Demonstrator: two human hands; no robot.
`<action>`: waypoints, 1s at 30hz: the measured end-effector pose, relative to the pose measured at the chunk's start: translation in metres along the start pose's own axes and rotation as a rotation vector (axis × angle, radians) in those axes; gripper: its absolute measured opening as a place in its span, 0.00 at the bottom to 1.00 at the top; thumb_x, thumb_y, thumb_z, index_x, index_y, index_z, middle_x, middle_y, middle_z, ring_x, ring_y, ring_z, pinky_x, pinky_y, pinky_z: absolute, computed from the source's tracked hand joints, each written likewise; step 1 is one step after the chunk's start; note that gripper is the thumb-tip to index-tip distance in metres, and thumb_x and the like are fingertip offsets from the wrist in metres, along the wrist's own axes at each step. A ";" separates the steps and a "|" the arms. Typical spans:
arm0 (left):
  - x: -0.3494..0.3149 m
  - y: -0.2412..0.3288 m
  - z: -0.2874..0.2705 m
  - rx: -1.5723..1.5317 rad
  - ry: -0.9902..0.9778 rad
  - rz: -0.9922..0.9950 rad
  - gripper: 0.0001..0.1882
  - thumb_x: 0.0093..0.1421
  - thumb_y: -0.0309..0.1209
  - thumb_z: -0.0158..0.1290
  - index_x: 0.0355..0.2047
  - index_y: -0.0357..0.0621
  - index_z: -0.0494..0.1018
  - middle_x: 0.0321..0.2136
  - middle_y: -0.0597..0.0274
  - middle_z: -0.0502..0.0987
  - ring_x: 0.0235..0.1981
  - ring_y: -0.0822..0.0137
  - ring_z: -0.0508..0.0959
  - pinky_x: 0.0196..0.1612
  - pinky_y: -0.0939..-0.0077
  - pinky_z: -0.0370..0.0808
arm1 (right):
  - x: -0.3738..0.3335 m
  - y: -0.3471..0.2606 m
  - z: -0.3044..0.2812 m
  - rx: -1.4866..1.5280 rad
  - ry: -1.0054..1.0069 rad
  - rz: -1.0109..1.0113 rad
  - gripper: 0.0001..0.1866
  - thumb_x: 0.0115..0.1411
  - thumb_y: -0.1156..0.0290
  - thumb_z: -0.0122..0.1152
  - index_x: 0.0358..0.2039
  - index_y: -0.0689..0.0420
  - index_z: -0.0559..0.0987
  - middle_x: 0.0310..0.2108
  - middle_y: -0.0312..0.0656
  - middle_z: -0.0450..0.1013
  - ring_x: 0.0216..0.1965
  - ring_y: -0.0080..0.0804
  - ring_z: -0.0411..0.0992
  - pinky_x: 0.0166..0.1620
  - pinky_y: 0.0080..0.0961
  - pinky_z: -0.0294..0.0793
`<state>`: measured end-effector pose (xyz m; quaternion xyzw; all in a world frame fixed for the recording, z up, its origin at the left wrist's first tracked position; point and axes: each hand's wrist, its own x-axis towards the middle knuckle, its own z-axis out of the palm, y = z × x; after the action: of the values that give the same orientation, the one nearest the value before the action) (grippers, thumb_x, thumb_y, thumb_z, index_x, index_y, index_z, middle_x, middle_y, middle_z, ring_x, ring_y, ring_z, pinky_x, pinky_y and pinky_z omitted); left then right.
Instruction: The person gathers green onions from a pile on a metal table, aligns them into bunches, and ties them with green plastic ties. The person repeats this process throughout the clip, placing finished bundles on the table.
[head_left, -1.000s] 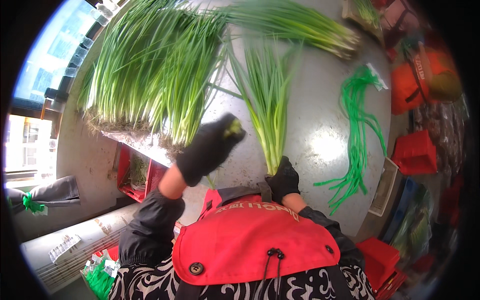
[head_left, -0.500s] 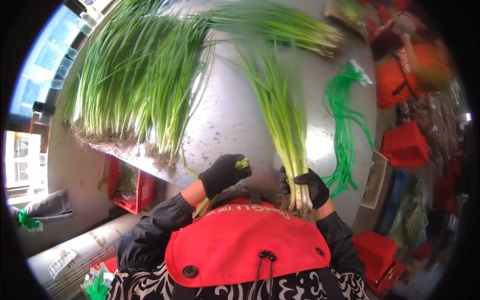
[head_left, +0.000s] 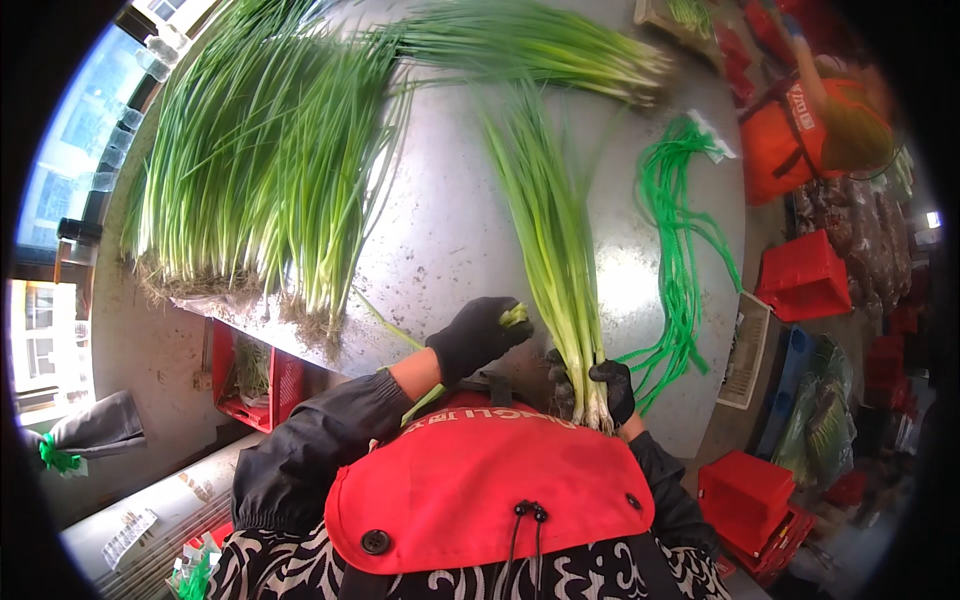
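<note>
My right hand [head_left: 612, 390], in a black glove, is closed round the root end of a bunch of spring onions [head_left: 556, 250], whose green tops point away over the metal table. My left hand [head_left: 480, 338], also gloved in black, is closed on a yellowish-green spring onion leaf [head_left: 515, 315]; one end shows at the fingers and a long strand trails below the wrist. It sits left of the bunch, apart from it. A big pile of spring onions [head_left: 270, 190] with soily roots lies at the left, and more spring onions [head_left: 540, 45] lie across the far side.
Green ties [head_left: 672, 250] hang together at the table's right. Past the edges stand a red crate [head_left: 262, 385] on the left and red bins [head_left: 805, 277] on the right. A person in an orange vest [head_left: 800, 135] is at the far right. Specks of soil dot the metal table [head_left: 440, 200].
My left hand has moved right and slightly up, closer to the bunch, still holding the leaf. The bunch in my right hand has shifted slightly left, and its roots now show less.
</note>
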<state>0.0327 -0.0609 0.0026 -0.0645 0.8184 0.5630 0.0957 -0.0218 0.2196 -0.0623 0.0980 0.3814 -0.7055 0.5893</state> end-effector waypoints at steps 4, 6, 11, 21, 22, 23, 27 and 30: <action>0.019 0.015 0.001 -0.543 -0.202 -0.542 0.16 0.61 0.40 0.57 0.23 0.44 0.70 0.13 0.68 0.65 0.13 0.75 0.63 0.18 0.76 0.61 | 0.028 0.059 -0.097 -0.501 0.141 -0.153 0.32 0.48 0.72 0.55 0.55 0.74 0.66 0.42 0.59 0.74 0.38 0.46 0.78 0.46 0.39 0.79; 0.023 0.012 -0.001 -0.849 -0.278 -0.594 0.17 0.61 0.42 0.57 0.21 0.45 0.69 0.13 0.71 0.62 0.12 0.77 0.61 0.17 0.77 0.58 | 0.023 0.061 -0.091 -0.608 0.191 -0.272 0.29 0.49 0.74 0.55 0.52 0.74 0.68 0.40 0.58 0.75 0.37 0.46 0.78 0.45 0.37 0.80; 0.031 0.009 0.015 -0.949 -0.069 -0.538 0.15 0.52 0.37 0.66 0.24 0.45 0.70 0.13 0.73 0.61 0.09 0.78 0.56 0.13 0.80 0.51 | 0.003 0.023 -0.037 -0.380 0.213 -0.110 0.21 0.54 0.76 0.56 0.49 0.70 0.71 0.35 0.52 0.77 0.34 0.41 0.78 0.42 0.34 0.80; 0.029 0.017 0.020 -0.886 0.034 -0.542 0.12 0.55 0.33 0.63 0.25 0.45 0.70 0.13 0.71 0.61 0.10 0.77 0.58 0.13 0.79 0.53 | -0.007 -0.028 0.033 -0.132 0.151 -0.098 0.21 0.56 0.72 0.60 0.50 0.66 0.70 0.33 0.50 0.76 0.31 0.42 0.78 0.36 0.38 0.81; 0.026 0.018 0.017 -0.958 0.006 -0.521 0.11 0.56 0.32 0.62 0.25 0.44 0.70 0.12 0.71 0.61 0.10 0.76 0.58 0.14 0.78 0.53 | -0.007 -0.022 0.023 -0.147 0.148 -0.132 0.22 0.57 0.71 0.59 0.50 0.66 0.70 0.34 0.51 0.76 0.32 0.42 0.78 0.36 0.38 0.81; 0.024 0.017 0.014 -1.030 -0.020 -0.498 0.11 0.58 0.32 0.60 0.25 0.44 0.70 0.12 0.71 0.61 0.11 0.76 0.59 0.15 0.77 0.54 | -0.006 -0.013 0.012 -0.164 0.142 -0.167 0.22 0.57 0.71 0.58 0.50 0.67 0.70 0.36 0.52 0.76 0.32 0.43 0.78 0.36 0.38 0.81; 0.019 0.003 0.006 -1.130 -0.126 -0.493 0.10 0.60 0.34 0.58 0.26 0.43 0.71 0.12 0.70 0.61 0.11 0.75 0.59 0.16 0.76 0.55 | -0.009 0.014 -0.017 -0.225 0.199 -0.277 0.21 0.58 0.70 0.55 0.51 0.66 0.70 0.40 0.55 0.76 0.38 0.45 0.78 0.44 0.38 0.79; 0.020 -0.016 0.008 -1.071 -0.135 -0.556 0.11 0.60 0.35 0.57 0.26 0.43 0.72 0.12 0.69 0.61 0.12 0.75 0.59 0.17 0.76 0.56 | 0.009 0.037 -0.052 -0.756 0.214 -0.485 0.18 0.59 0.73 0.53 0.49 0.66 0.72 0.39 0.52 0.77 0.38 0.43 0.77 0.46 0.36 0.78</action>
<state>0.0176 -0.0596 -0.0193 -0.2793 0.3661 0.8532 0.2452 -0.0072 0.2467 -0.1192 -0.1438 0.6825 -0.6203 0.3588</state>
